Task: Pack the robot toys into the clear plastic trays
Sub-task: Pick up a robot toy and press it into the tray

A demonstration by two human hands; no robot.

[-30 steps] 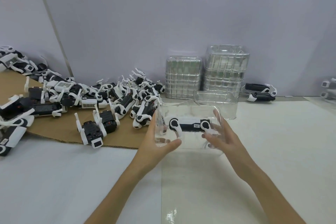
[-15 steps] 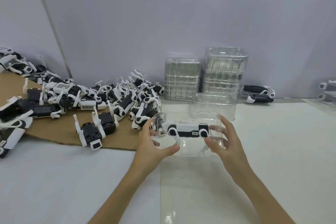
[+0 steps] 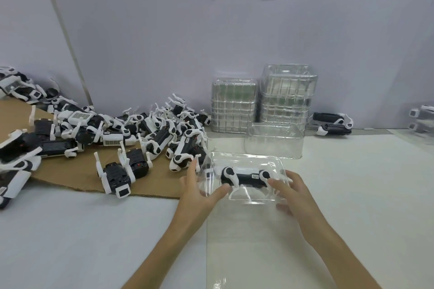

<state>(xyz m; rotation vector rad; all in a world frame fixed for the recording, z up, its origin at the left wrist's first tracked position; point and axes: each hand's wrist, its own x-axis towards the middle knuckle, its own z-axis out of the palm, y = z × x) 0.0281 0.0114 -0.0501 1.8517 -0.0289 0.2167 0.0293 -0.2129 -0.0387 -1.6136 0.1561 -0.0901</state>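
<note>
I hold one clear plastic tray (image 3: 244, 156) between both hands, just in front of me over the white surface (image 3: 352, 195). Whether it touches the surface or not, I cannot tell. The left hand (image 3: 199, 192) grips the left end, with the thumb on the near wall and the fingers around the far side. The right hand (image 3: 293, 192) holds the right end, with fingers curled on the near wall and the thumb below. Inside the tray lies one robot toy (image 3: 246, 177), black body with white legs, stretched along the tray.

For the progress, I judge we are in the early part. This one toy looks seated in its tray, so this piece is almost done. But a big pile of robot toys (image 3: 141, 134) waits on the cardboard (image 3: 70, 176) at my left, and two more toys (image 3: 333, 122) lie near the wall at the right. There are enough trays, I think: two stacks of trays (image 3: 288, 101) stand at the back, and one empty tray (image 3: 273, 141) is just in front of them.
</note>
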